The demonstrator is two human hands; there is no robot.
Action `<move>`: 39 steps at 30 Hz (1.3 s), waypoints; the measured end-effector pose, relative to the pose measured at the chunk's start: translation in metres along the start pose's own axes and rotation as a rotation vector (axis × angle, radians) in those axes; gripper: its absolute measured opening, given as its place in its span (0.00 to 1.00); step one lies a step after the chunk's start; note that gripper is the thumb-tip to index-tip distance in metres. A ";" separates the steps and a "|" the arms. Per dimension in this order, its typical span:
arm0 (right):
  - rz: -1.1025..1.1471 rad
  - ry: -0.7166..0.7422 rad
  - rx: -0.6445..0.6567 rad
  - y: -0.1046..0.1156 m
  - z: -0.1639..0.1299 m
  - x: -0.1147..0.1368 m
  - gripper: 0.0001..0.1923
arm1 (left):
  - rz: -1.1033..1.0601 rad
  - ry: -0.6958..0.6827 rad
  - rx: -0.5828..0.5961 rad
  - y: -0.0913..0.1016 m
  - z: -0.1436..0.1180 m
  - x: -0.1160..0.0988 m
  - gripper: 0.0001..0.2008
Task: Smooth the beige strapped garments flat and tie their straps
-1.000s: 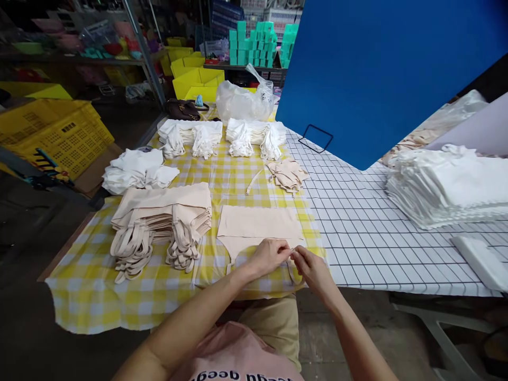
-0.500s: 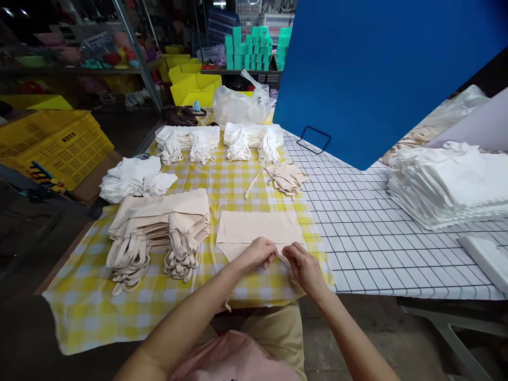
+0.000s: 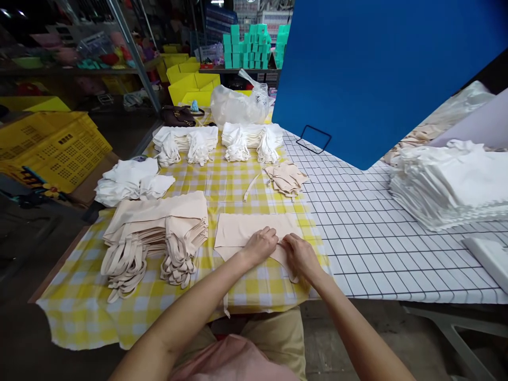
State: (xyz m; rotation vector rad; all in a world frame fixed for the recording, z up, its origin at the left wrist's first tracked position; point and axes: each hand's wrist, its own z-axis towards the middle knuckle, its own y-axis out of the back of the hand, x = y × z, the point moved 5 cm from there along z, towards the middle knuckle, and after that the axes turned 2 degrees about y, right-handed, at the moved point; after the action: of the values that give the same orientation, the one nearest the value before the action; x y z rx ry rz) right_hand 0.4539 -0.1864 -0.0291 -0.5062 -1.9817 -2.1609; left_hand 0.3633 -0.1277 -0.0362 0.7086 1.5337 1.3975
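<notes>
A flat beige garment [image 3: 242, 230] lies on the yellow checked tablecloth [image 3: 246, 185] in front of me. My left hand [image 3: 260, 246] and my right hand [image 3: 300, 255] meet at its near edge, fingers pinching the fabric close together. A thin beige strap [image 3: 226, 304] hangs off the table edge below my left forearm. To the left sits a stack of folded beige garments [image 3: 156, 227] with straps spilling forward.
White folded stacks [image 3: 216, 140] line the far end, with a clear plastic bag [image 3: 238, 103] behind. A small beige pile [image 3: 286, 177] lies mid-table. More white cloth [image 3: 130, 180] sits left, a tall white stack [image 3: 448, 185] on the gridded cloth [image 3: 369, 238] right. A blue board [image 3: 377, 69] stands behind.
Both hands moved slightly away from me onto the beige garment's near edge, staying together. The view shifted a little.
</notes>
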 end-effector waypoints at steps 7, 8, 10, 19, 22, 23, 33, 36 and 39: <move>-0.130 0.043 0.139 0.003 0.005 0.005 0.14 | -0.262 0.161 0.019 0.001 0.006 0.013 0.08; -0.161 0.045 0.164 0.003 0.006 0.006 0.13 | -0.275 0.167 0.024 0.001 0.006 0.014 0.08; -0.210 0.051 0.198 0.004 0.008 0.007 0.13 | -0.285 0.174 0.029 0.001 0.007 0.015 0.08; -0.259 0.068 0.254 0.008 0.015 0.015 0.14 | -0.268 0.163 0.058 0.007 0.006 0.012 0.08; -0.255 0.081 0.258 0.008 0.017 0.017 0.14 | -0.251 0.158 0.065 0.009 0.006 0.011 0.08; -0.251 0.085 0.257 0.008 0.017 0.017 0.14 | -0.245 0.157 0.066 0.009 0.006 0.011 0.08; -0.134 0.074 0.145 -0.001 0.019 0.019 0.11 | -0.235 0.188 0.019 0.000 0.007 0.011 0.06; 0.219 -0.131 0.042 0.003 0.006 0.007 0.10 | -0.255 0.199 -0.017 -0.002 0.002 0.012 0.06; 0.784 -0.389 0.088 0.001 -0.021 -0.004 0.17 | -0.312 0.163 -0.074 0.000 -0.010 0.011 0.06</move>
State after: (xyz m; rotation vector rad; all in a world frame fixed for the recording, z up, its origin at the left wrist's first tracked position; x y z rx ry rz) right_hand 0.4552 -0.2079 -0.0304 -1.4782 -1.6013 -1.5474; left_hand 0.3501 -0.1223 -0.0399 0.2989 1.6295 1.2908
